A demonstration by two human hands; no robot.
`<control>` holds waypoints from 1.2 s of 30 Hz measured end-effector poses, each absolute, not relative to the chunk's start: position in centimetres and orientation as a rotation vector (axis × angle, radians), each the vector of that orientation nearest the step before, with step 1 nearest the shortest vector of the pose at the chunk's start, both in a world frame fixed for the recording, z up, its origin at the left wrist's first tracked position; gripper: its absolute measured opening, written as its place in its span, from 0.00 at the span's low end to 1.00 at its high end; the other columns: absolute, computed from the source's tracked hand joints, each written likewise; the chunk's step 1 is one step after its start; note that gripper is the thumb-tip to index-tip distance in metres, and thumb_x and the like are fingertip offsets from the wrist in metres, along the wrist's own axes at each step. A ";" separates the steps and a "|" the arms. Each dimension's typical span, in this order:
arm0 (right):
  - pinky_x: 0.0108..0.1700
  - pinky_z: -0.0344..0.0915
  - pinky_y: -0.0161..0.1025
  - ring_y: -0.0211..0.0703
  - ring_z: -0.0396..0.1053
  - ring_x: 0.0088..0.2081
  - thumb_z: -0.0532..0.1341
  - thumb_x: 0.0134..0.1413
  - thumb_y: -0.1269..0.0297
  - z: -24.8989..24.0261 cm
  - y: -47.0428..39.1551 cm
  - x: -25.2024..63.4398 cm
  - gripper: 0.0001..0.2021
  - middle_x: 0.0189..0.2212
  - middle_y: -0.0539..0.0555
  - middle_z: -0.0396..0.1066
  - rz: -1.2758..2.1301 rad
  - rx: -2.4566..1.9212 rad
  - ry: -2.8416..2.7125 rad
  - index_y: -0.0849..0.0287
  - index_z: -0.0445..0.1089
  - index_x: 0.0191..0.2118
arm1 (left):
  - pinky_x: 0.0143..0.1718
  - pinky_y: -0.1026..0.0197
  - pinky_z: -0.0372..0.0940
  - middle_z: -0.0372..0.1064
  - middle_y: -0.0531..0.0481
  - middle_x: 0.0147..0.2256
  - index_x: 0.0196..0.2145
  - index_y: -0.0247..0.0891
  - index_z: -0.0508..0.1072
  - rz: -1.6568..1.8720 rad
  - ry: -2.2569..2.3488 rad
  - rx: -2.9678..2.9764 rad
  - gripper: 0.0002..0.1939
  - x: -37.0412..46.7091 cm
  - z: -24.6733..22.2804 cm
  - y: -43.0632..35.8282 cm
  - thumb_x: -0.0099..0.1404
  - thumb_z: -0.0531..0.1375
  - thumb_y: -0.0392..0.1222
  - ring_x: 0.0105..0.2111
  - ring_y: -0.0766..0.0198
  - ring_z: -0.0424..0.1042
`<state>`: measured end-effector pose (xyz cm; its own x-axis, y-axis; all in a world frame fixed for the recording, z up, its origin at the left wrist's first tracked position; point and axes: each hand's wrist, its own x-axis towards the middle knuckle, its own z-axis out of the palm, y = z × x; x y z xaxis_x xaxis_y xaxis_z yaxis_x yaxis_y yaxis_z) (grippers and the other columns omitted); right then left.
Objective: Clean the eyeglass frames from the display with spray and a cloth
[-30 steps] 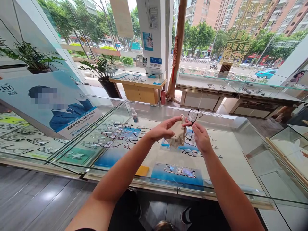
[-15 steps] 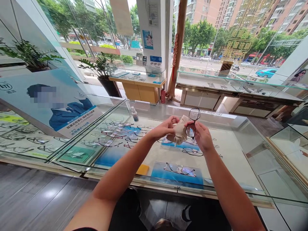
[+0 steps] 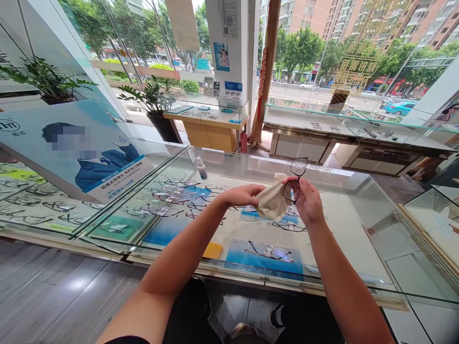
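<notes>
Step in hand: cloth against lens. The right hand (image 3: 309, 200) grasps dark-rimmed glasses (image 3: 291, 192) by the lower rim, frame turned on end, one lens above the other. The left hand (image 3: 245, 195) pinches a beige cloth (image 3: 273, 200), which spans the gap between the hands and meets the glasses by the lower lens. Whether it touches both lens faces, can't tell. As a judgement, moving the cloth over the lens calls for light pressure and a steady hold on that thin rim, as the upper lens has no visible support.

Containers: the glass-sided bench (image 3: 344, 224) runs under both hands. Rows of spectacle frames (image 3: 168, 196) show through it left of the left hand, some overlapping. One more dark pair (image 3: 289, 227) lies below the right hand. Nearer the body, a thin-rimmed pair (image 3: 268, 251) sits on a blue sheet (image 3: 236, 262), with a yellow item (image 3: 213, 250) just left of it. Inside the glass or on top, can't tell for these. A spray bottle (image 3: 202, 170) stands beyond the left hand. Far ahead of the hands, a wooden-based display case (image 3: 211, 136) also contains glasses.
</notes>
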<state>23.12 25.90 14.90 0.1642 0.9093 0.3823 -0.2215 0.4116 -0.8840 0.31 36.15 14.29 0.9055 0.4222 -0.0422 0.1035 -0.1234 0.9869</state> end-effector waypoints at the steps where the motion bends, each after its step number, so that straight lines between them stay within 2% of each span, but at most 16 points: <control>1: 0.60 0.73 0.55 0.56 0.78 0.50 0.65 0.67 0.44 15.0 25.9 23.3 0.17 0.44 0.58 0.84 0.921 -0.781 -1.101 0.52 0.82 0.44 | 0.41 0.60 0.69 0.77 0.48 0.44 0.45 0.37 0.77 0.290 0.392 1.719 0.21 0.2 14.4 36.2 0.53 0.70 0.36 0.42 0.59 0.76; 4: 0.61 0.73 0.56 0.57 0.78 0.52 0.65 0.66 0.44 15.2 25.9 23.6 0.17 0.45 0.58 0.84 0.900 -0.783 -1.073 0.53 0.81 0.44 | 0.43 0.58 0.68 0.78 0.47 0.45 0.46 0.38 0.78 0.302 0.375 1.746 0.19 0.1 14.7 36.2 0.56 0.72 0.41 0.43 0.58 0.76; 6: 0.62 0.72 0.56 0.58 0.78 0.53 0.64 0.67 0.45 15.3 25.8 23.7 0.17 0.45 0.58 0.84 0.891 -0.775 -1.075 0.52 0.81 0.44 | 0.41 0.59 0.67 0.78 0.47 0.42 0.44 0.38 0.77 0.280 0.435 1.732 0.17 0.1 14.8 36.1 0.61 0.72 0.49 0.40 0.59 0.75; 10: 0.61 0.73 0.55 0.57 0.78 0.55 0.64 0.68 0.47 15.3 25.8 23.8 0.15 0.44 0.58 0.84 0.900 -0.736 -1.080 0.52 0.81 0.45 | 0.35 0.60 0.61 0.72 0.50 0.35 0.38 0.38 0.75 0.296 0.593 1.663 0.23 0.6 14.5 35.8 0.68 0.66 0.63 0.34 0.63 0.68; 13: 0.60 0.73 0.53 0.55 0.79 0.52 0.65 0.68 0.47 15.2 25.8 23.8 0.16 0.44 0.57 0.84 0.900 -0.697 -1.071 0.53 0.82 0.44 | 0.35 0.61 0.59 0.69 0.52 0.33 0.37 0.37 0.74 0.334 0.602 1.600 0.21 0.8 14.3 35.7 0.66 0.68 0.60 0.32 0.65 0.65; 18: 0.57 0.74 0.50 0.52 0.79 0.49 0.66 0.69 0.48 15.2 26.0 24.0 0.16 0.43 0.57 0.84 0.888 -0.678 -1.032 0.54 0.83 0.45 | 0.39 0.61 0.65 0.75 0.49 0.37 0.38 0.36 0.76 0.332 0.482 1.513 0.18 0.5 14.4 35.9 0.58 0.75 0.48 0.36 0.64 0.72; 21: 0.54 0.74 0.47 0.50 0.79 0.47 0.66 0.69 0.49 15.3 26.1 24.2 0.15 0.43 0.56 0.84 0.873 -0.678 -1.007 0.54 0.83 0.44 | 0.37 0.61 0.67 0.77 0.46 0.38 0.41 0.35 0.80 0.322 0.439 1.475 0.18 0.2 14.8 36.0 0.60 0.75 0.50 0.36 0.63 0.74; 24: 0.52 0.74 0.45 0.48 0.78 0.45 0.66 0.68 0.50 15.3 26.3 24.5 0.14 0.42 0.56 0.84 0.851 -0.679 -0.965 0.54 0.83 0.45 | 0.33 0.62 0.65 0.76 0.47 0.34 0.40 0.34 0.82 0.301 0.402 1.461 0.19 -0.2 15.3 36.0 0.60 0.76 0.52 0.31 0.65 0.71; 29: 0.56 0.72 0.47 0.49 0.79 0.46 0.65 0.68 0.49 14.8 26.9 24.9 0.16 0.43 0.56 0.84 0.867 -0.708 -0.924 0.55 0.83 0.45 | 0.33 0.64 0.67 0.75 0.46 0.33 0.37 0.33 0.81 0.529 0.371 1.319 0.21 -0.9 16.2 35.9 0.57 0.78 0.52 0.31 0.66 0.72; 31: 0.58 0.71 0.49 0.49 0.79 0.47 0.65 0.68 0.48 14.4 27.1 24.8 0.16 0.43 0.56 0.84 0.918 -0.742 -0.942 0.55 0.83 0.45 | 0.29 0.65 0.64 0.72 0.50 0.29 0.36 0.34 0.79 0.658 0.358 1.237 0.21 -1.1 16.4 35.9 0.57 0.78 0.54 0.27 0.68 0.69; 34: 0.62 0.68 0.50 0.50 0.78 0.50 0.65 0.68 0.49 14.0 27.3 24.8 0.15 0.44 0.56 0.84 0.899 -0.818 -0.971 0.55 0.83 0.44 | 0.22 0.67 0.56 0.60 0.58 0.21 0.32 0.37 0.75 0.802 0.353 1.169 0.20 -1.2 16.6 35.9 0.61 0.77 0.53 0.20 0.72 0.57; 36: 0.66 0.65 0.50 0.50 0.76 0.53 0.65 0.68 0.51 14.0 27.2 24.8 0.14 0.45 0.56 0.84 0.818 -0.860 -0.993 0.54 0.83 0.43 | 0.22 0.67 0.54 0.59 0.58 0.21 0.33 0.37 0.75 0.854 0.359 1.153 0.19 -1.0 16.6 35.8 0.62 0.76 0.53 0.20 0.72 0.55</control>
